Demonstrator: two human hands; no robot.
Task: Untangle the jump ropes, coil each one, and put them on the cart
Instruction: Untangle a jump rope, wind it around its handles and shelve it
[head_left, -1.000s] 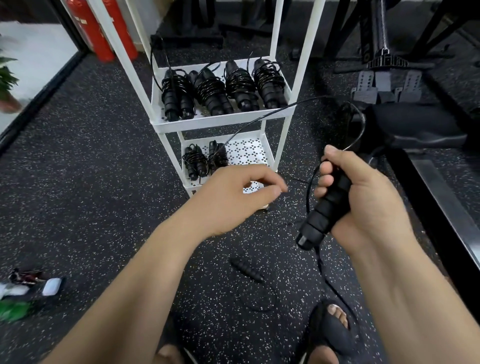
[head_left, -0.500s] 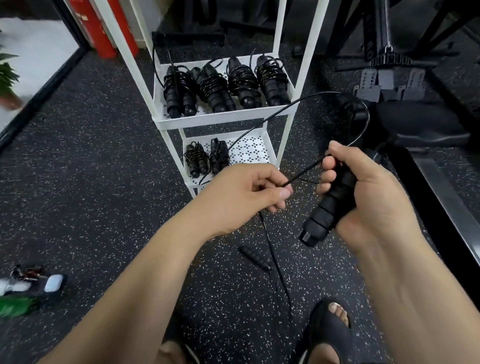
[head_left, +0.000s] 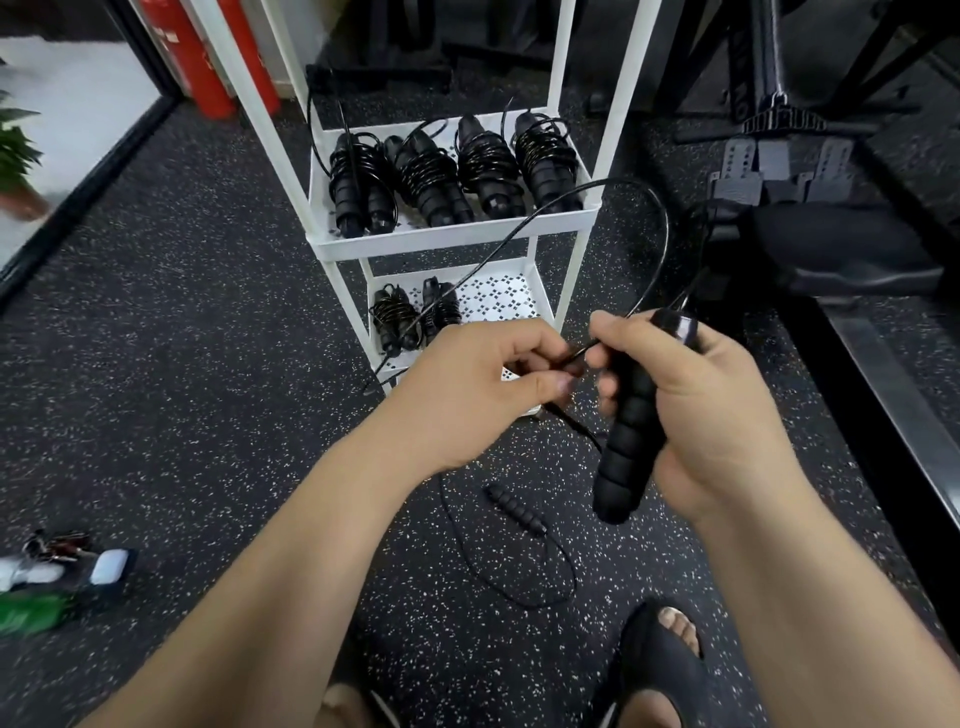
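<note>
Black cord (head_left: 666, 236) sits pinched between the fingers of our left hand (head_left: 483, 395), just beside the handle (head_left: 631, 431) our right hand (head_left: 691, 410) grips with curled fingers, in front of the cart (head_left: 452, 241). The other handle (head_left: 514, 509) lies on the floor. Coiling carelessly could drag it, we judge, and the loose slack could kink.

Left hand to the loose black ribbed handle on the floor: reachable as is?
Probably not yet: the left hand pinches the thin black cord, and the loose black ribbed handle lies down on the floor. Nothing covers it.
</note>
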